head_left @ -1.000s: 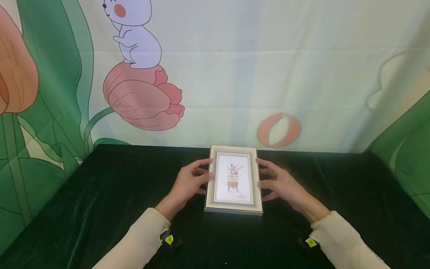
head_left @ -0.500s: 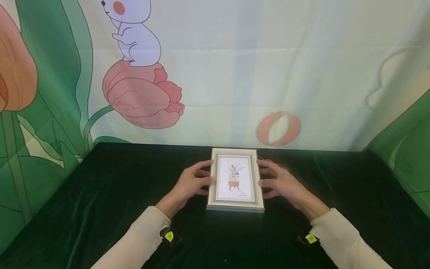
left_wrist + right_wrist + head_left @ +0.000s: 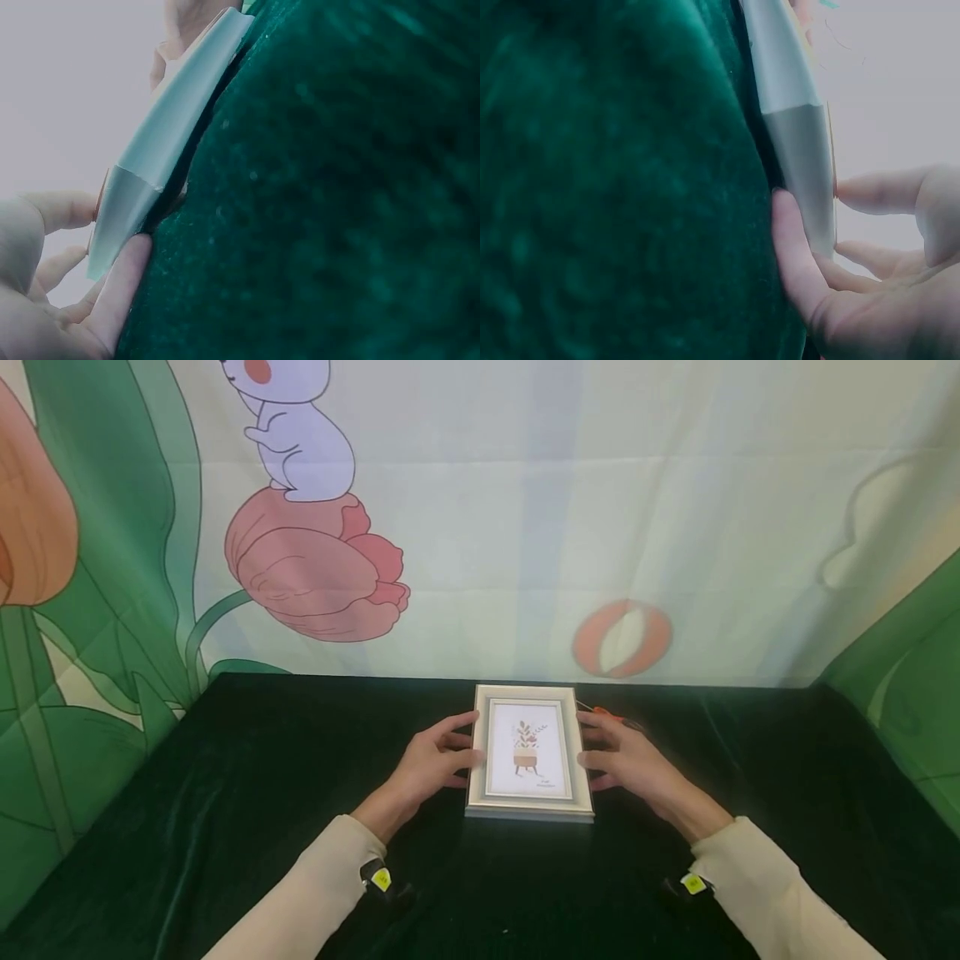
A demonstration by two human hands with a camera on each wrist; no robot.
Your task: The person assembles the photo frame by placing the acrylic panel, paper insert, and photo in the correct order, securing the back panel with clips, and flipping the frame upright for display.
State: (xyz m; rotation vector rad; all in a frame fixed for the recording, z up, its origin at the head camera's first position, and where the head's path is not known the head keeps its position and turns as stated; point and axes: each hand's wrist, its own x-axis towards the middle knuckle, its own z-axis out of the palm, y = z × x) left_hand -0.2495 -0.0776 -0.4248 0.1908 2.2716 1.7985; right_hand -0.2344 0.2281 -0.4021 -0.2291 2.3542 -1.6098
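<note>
A picture frame (image 3: pixel 528 807), cream with a drawing of a potted plant on white, lies face up, close over the dark green cloth. On its left side my left hand (image 3: pixel 431 760) grips the edge, with the thumb at the front rim and the fingers spread along the side. My right hand (image 3: pixel 626 762) grips the opposite edge in the same way. In the left wrist view, one fingertip (image 3: pixel 135 251) reaches under the frame's pale side (image 3: pixel 172 127), beside a dark gap above the cloth. The right wrist view shows another fingertip (image 3: pixel 784 210) beneath the frame's side (image 3: pixel 799 150).
Behind the right fingers lies an orange-handled tool (image 3: pixel 606 713) with a thin metal part, partly hidden by the frame and hand. Dark green velvet (image 3: pixel 285 777) covers the table. A printed cloth backdrop (image 3: pixel 480 543) rises at the table's back edge.
The picture frame has shifted slightly right and looks shorter, its top edge now below the table's back edge. Both hands keep their hold. The orange-handled tool has come into sight.
</note>
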